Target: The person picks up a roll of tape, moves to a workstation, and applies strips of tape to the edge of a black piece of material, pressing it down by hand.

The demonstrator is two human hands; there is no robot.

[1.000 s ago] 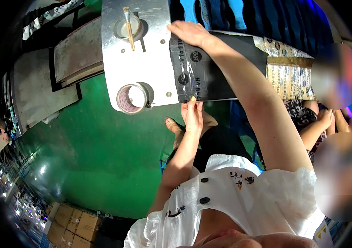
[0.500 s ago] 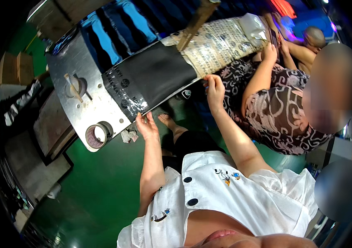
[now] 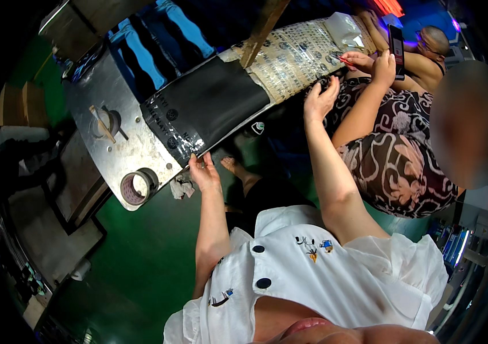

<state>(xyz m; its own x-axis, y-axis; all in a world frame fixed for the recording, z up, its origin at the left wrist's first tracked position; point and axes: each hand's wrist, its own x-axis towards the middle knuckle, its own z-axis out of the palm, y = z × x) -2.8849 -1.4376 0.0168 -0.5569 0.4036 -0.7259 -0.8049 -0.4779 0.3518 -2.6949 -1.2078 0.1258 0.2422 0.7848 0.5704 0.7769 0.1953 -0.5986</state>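
Observation:
My left hand (image 3: 204, 172) is at the near edge of a narrow metal work board, palm partly up, fingers apart. Its fingertips touch the edge beside the black sheet (image 3: 215, 109), whose left end is covered by clear printed tape (image 3: 170, 127). Off the board, my right hand (image 3: 320, 102) is raised with thumb and fingers spread and holds nothing. It is nearest to the co-worker's patterned clothing and the tan tape-covered part (image 3: 289, 60) of the board.
A tape roll (image 3: 134, 188) stands on the bare metal end (image 3: 112, 163), near a brush (image 3: 102, 122). Blue-and-black strips (image 3: 140, 54) lie beyond. A wooden bar (image 3: 264, 34) crosses the board. To the right, a co-worker holds a phone (image 3: 396, 51) and a small red item (image 3: 345, 61); another person sits behind.
My right hand has left the board's edge and moved up and right, its fingers opening. My left hand has stayed. The co-worker's phone is higher, and a red item now shows in the other hand.

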